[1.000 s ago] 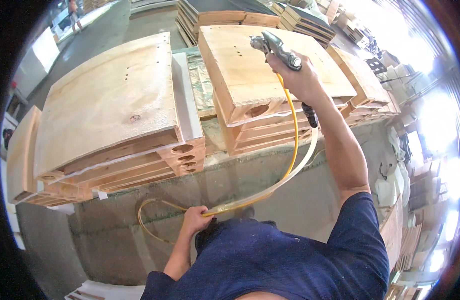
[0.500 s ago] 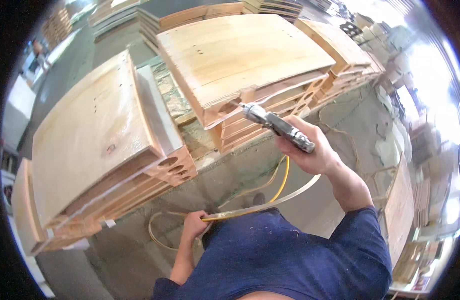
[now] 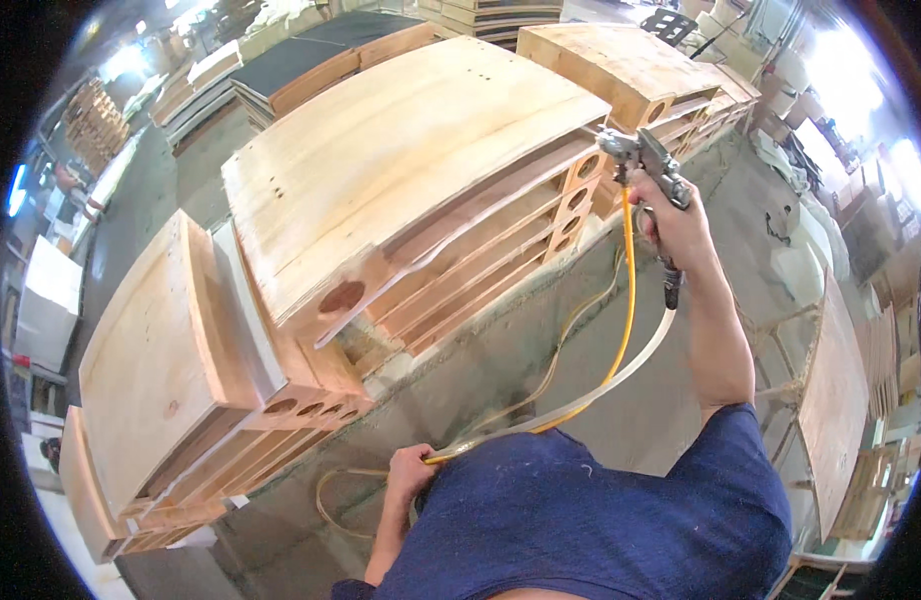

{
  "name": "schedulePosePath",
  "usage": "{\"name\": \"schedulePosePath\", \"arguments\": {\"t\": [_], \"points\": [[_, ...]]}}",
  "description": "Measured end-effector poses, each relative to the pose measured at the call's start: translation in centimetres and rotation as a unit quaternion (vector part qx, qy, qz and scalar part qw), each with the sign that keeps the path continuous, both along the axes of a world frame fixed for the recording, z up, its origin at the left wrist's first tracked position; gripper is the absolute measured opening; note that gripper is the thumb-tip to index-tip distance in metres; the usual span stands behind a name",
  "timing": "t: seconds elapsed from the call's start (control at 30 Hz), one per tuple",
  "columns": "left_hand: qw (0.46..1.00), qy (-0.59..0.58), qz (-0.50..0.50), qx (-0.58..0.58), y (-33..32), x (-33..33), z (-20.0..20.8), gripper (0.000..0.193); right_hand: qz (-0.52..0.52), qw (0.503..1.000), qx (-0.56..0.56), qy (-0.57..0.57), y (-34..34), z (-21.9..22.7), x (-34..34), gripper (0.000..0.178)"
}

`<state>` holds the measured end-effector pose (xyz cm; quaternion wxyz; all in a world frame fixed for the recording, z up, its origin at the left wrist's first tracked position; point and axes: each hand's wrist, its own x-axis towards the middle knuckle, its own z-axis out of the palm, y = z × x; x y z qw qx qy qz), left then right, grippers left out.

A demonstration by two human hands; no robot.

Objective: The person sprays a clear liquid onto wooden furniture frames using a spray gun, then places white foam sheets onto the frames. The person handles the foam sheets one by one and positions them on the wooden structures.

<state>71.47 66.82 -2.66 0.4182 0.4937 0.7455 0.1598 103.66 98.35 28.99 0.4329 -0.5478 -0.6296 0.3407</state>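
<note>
My right hand (image 3: 671, 222) is wrapped round a metal spray gun (image 3: 646, 165), raised at the right end of a large curved plywood panel (image 3: 421, 150). The gun's nozzle points toward that panel's near right corner. A yellow hose (image 3: 629, 290) and a thicker whitish hose (image 3: 621, 368) run from the gun down across my front. Low at my waist, my left hand (image 3: 411, 470) is closed on the hoses. The big panel tops a stack of wooden frames with round holes in their sides. Left of it stands another stack with a curved panel (image 3: 171, 350) on top.
The stacks rest along a low concrete ledge (image 3: 451, 355). Farther right along it stands another wooden stack (image 3: 611, 65). Dark-topped panels (image 3: 326, 45) are piled behind. A plywood sheet (image 3: 831, 410) leans at my right, and a thin hose lies along the floor.
My right hand has carried the spray gun from the big panel's near left corner to its right end, turning the gun. My left hand still grips the hoses. The view has shifted.
</note>
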Motion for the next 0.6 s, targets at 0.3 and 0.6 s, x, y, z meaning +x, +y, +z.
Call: {"name": "schedulePosePath", "arguments": {"t": [0.3,0.6], "points": [[0.998,0.049,0.008,0.028,9.2,11.0,5.2,0.029,0.027,0.998,0.017,-0.046,14.5,1.0,5.5,0.036],[0.995,-0.008,0.101,0.011,9.9,14.7,5.3,0.026,0.071,0.995,0.021,-0.062,23.3,3.9,0.9,0.042]]}}
